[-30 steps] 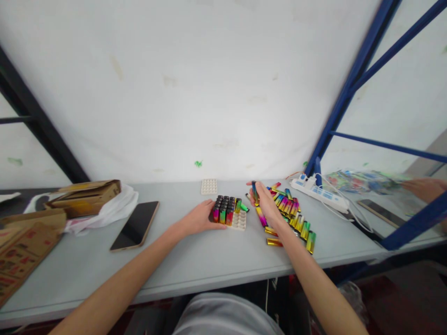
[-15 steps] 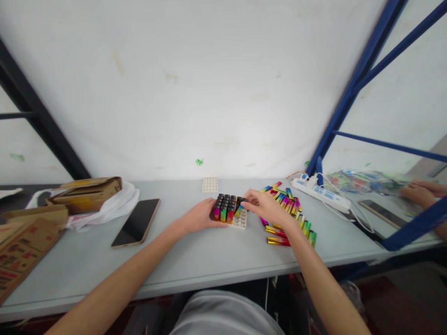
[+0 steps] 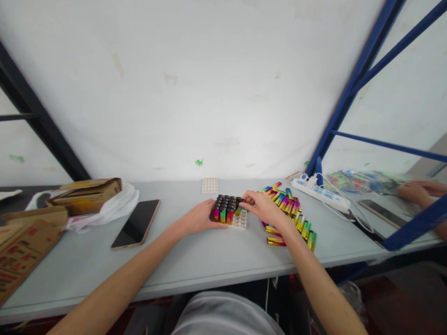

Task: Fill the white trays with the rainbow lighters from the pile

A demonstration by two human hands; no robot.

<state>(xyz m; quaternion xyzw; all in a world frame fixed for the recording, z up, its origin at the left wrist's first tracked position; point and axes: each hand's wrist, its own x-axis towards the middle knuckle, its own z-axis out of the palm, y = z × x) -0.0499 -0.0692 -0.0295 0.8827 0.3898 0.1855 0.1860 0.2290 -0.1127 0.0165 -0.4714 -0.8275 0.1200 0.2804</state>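
Note:
A white tray with rows of round pockets [image 3: 239, 224] sits on the table in front of me. Several shiny rainbow-coloured tubes with black tops [image 3: 223, 211] stand upright in its left part; pockets at the right front are bare. My left hand [image 3: 202, 216] grips the tray and the standing tubes from the left side, thumb at the near edge. With its fingertips, my right hand [image 3: 260, 204] pinches one tube [image 3: 239, 210] over the tray's right part. How deep this tube sits in its pocket is hidden. Beside my right forearm lies a loose heap of similar tubes [image 3: 291, 204].
A second white tray [image 3: 209, 185] lies near the wall. To the left are a phone [image 3: 136, 223], a white plastic bag [image 3: 120, 204] and cardboard boxes [image 3: 31, 242]. At right stand a power strip [image 3: 319, 191] and a blue frame post [image 3: 335, 125]; beyond it show another person's hands [image 3: 419, 191].
My right hand has lowered the pinched tube slightly, and it now stands more upright at the tray. My left hand stays where it was.

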